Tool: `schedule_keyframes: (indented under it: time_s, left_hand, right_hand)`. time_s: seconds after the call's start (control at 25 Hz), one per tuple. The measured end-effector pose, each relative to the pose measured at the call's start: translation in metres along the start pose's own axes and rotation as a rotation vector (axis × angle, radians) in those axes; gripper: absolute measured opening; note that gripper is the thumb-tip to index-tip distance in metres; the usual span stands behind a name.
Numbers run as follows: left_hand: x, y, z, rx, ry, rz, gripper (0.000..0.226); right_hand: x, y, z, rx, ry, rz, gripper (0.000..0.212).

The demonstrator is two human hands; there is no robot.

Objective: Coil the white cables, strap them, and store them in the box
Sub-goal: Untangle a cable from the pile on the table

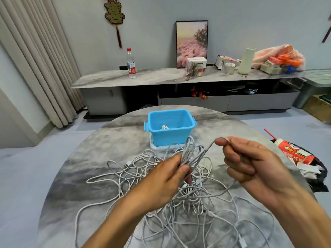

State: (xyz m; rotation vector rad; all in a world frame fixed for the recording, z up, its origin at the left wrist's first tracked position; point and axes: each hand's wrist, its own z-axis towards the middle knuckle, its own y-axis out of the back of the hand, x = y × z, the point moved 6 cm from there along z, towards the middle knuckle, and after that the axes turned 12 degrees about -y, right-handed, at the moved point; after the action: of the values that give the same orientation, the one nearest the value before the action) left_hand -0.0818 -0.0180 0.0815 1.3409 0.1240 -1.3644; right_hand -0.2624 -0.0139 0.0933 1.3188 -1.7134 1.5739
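1. We are part-way through one cable. Our left hand [166,176] grips a bundle of white loops [188,154], thumb and fingers curled round its lower end, and the loops stand up above the fist.
2. Our right hand [250,167] pinches the free run of that same cable [209,147] between thumb tip and forefinger; the other fingers are curled in toward the palm. The strand runs taut from the pinch down to the bundle in the left hand.
3. We judge this the coiling step: the bundle has several turns on it, but more cable trails from it, so it is not ready for a strap. We see no strap on it, and cannot pick one out anywhere on the counter.
4. Most of the work is left. A large tangle of white cables [179,203] lies loose on the marble counter [75,176] beneath and around both hands, with at least one USB plug [127,164] showing at its left edge and another connector near the bottom right.
5. The blue box [170,127] stands open on a white lid or tray [157,147] at the far side of the counter, just beyond the tangle. Something white and coiled [164,127] lies inside it, so we take it that at least one cable is already stored; whether it is strapped we cannot tell.
6. Left to do, as we read it: finish this coil, strap it, put it in the box, then repeat for every cable in the pile.
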Motion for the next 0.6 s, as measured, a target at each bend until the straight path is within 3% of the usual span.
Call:
schedule_keyframes:
  time_s: [0.16, 0.36, 0.6]
  left_hand:
    - [0.008, -0.005, -0.001, 0.024, 0.051, -0.082, 0.022]
    - [0.009, -0.023, -0.007, 0.111, 0.216, -0.449, 0.028]
    - [0.016, -0.009, -0.003, -0.239, 0.221, -0.592, 0.027]
  right_hand:
    - [-0.003, -0.006, -0.001, 0.089, -0.054, 0.091, 0.03]
    - [-0.011, -0.012, 0.004, 0.095, 0.018, 0.196, 0.028]
    - [-0.028, -0.021, 0.017, 0.02, -0.014, 0.152, 0.016]
